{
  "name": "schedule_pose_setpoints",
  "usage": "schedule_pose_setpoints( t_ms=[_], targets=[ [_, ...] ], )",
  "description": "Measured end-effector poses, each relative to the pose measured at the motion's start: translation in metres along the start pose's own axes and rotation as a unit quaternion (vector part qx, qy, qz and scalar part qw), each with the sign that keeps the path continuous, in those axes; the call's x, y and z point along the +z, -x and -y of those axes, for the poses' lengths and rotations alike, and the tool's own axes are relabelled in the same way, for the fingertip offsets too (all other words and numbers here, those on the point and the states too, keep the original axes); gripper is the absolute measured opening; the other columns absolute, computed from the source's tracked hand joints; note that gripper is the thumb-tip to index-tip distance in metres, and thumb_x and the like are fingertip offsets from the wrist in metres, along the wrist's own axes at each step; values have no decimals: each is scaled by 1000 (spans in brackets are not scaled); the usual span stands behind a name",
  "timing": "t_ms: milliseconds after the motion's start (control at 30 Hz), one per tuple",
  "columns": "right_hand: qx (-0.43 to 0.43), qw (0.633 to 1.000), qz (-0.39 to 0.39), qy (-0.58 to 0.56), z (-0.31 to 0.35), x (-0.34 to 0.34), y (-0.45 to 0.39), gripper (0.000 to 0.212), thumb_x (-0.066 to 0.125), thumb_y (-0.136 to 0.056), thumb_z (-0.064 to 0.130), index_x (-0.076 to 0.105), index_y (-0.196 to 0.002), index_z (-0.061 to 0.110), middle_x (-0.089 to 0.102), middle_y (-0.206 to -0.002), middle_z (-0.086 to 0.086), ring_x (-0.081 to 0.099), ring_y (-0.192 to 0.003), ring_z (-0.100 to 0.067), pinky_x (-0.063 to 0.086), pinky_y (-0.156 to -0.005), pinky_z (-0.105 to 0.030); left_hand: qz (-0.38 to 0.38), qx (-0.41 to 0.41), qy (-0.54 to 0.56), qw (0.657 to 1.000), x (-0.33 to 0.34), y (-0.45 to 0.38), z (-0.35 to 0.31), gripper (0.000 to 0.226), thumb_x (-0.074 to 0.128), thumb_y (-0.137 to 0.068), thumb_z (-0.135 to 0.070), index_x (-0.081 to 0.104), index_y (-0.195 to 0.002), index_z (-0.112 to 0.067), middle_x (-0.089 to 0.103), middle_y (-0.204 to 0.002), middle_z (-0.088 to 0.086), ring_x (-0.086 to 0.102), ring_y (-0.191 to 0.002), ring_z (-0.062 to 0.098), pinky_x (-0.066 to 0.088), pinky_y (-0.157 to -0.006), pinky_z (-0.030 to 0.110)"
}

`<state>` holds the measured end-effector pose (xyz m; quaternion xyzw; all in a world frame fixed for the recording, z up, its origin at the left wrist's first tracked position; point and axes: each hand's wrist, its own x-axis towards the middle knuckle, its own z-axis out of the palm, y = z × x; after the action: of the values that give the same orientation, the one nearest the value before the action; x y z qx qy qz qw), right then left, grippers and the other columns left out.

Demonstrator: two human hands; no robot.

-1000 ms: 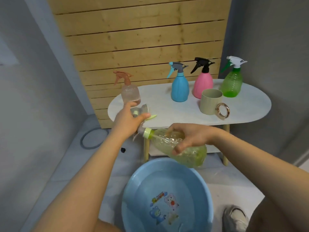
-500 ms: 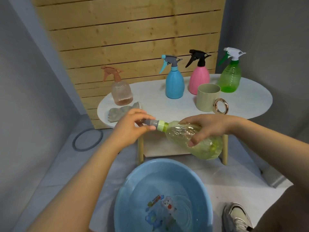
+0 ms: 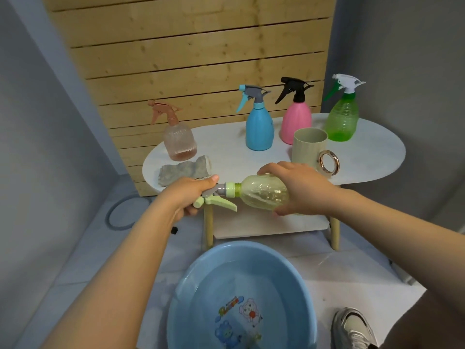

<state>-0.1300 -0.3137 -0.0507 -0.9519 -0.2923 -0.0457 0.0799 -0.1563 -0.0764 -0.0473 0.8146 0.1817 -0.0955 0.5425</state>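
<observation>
A pale yellow-green spray bottle [image 3: 261,193] lies sideways in the air in front of the white oval table [image 3: 372,159], above the blue basin [image 3: 241,293]. My right hand [image 3: 299,187] grips its clear body from above. Its green-and-grey trigger head [image 3: 216,197] points left, seated on the bottle's neck, and my left hand [image 3: 187,195] grips that head. The green trigger lever sticks out below my left fingers.
On the table stand a peach spray bottle [image 3: 179,141], a blue one [image 3: 259,127], a pink one [image 3: 295,122], a green one [image 3: 342,117] and a beige mug [image 3: 310,151] with a ring handle. A grey cloth [image 3: 183,171] lies at the table's left end. A shoe [image 3: 352,328] is beside the basin.
My left hand brought the trigger head from the table's edge to the bottle's neck and now holds it seated there. The bottle rose and turned level.
</observation>
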Motion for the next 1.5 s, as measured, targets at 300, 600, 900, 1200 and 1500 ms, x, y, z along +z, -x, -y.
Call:
schedule_pose_setpoints(
  t_ms=[300, 600, 900, 1200, 1500],
  targets=[
    [61, 998, 17, 1, -21, -7, 3, 83, 81, -64, 41, 37, -133, 32, 50, -129, 2, 48, -116, -24, 35, -92, -35, -28, 23, 37, 999, -32, 1, 14, 31, 55, -93, -42, 69, -90, -14, 61, -68, 0, 50, -58, 11, 40, -52, 21],
    [183, 959, 108, -185, -36, -2, 5, 84, 83, -63, 45, 39, -132, 29, 52, -116, 2, 50, -100, -18, 39, -83, -27, -71, -16, 23, 997, -62, -10, 34, 32, 44, -100, -35, 60, -82, -13, 51, -43, -8, 29, -44, 9, 28, -35, 14],
    [255, 931, 88, -246, -36, 2, -2, 88, 80, -63, 51, 37, -133, 20, 55, -116, -3, 53, -105, -23, 46, -87, -33, -113, -53, 140, 982, -51, -30, 27, 24, 49, -99, -29, 60, -91, -9, 52, -73, 3, 38, -54, 11, 29, -31, 13],
    [237, 925, 87, -282, -28, -1, -9, 86, 79, -67, 49, 36, -135, 19, 54, -115, -1, 52, -102, -20, 42, -80, -28, -81, -41, 244, 965, 17, -50, 11, 21, 53, -97, -14, 54, -111, 0, 61, -87, 11, 62, -70, 21, 53, -43, 21],
    [236, 921, 88, -298, -35, 0, -13, 85, 78, -70, 47, 35, -136, 17, 54, -120, -3, 49, -100, -18, 39, -79, -26, -22, -32, 327, 944, 67, -70, -8, 24, 51, -97, -12, 53, -118, 0, 63, -101, 16, 61, -91, 22, 46, -98, 37]
  ],
)
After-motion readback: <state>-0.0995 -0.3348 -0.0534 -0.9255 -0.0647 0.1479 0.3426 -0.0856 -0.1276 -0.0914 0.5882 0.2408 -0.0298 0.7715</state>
